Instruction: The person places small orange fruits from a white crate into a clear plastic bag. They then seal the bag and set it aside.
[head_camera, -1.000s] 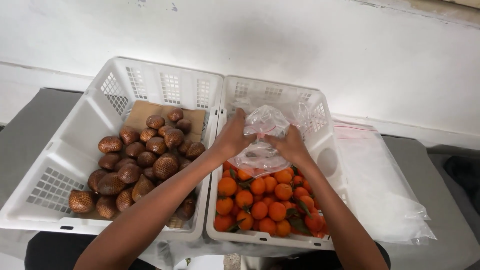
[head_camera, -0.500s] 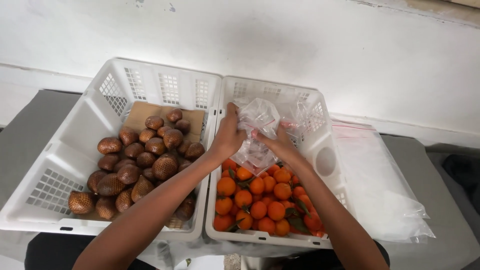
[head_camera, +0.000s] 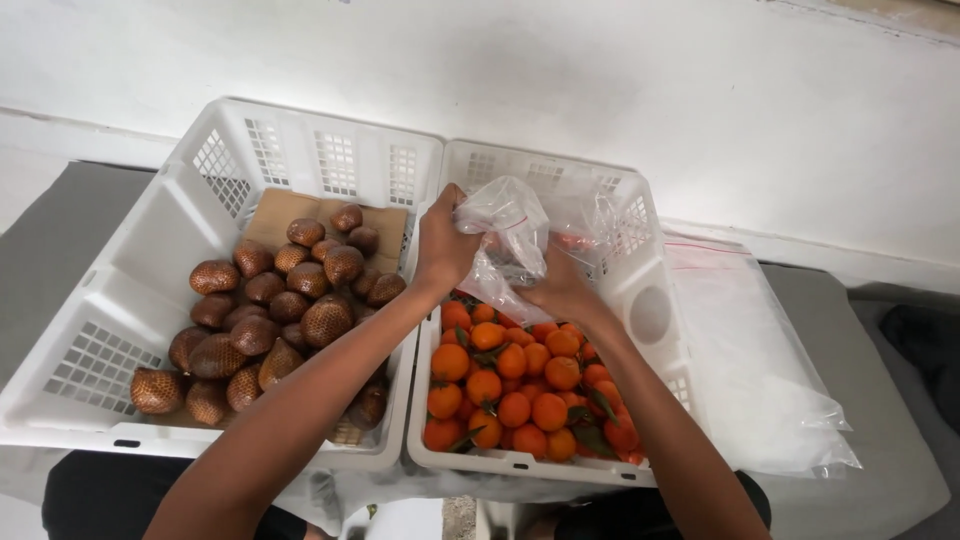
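1. Over the right crate, above the oranges, hangs a clear bag.
2. Left hand pinches its upper left edge, fingers closed.
3. Right hand grips it from below, equally near.

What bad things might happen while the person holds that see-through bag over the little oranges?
The thin clear plastic bag is bunched between the left hand and the right hand, so it might slip or tear. The small orange fruits are heaped close to the front rim of the white plastic crate, so a nudge could perhaps roll one out.
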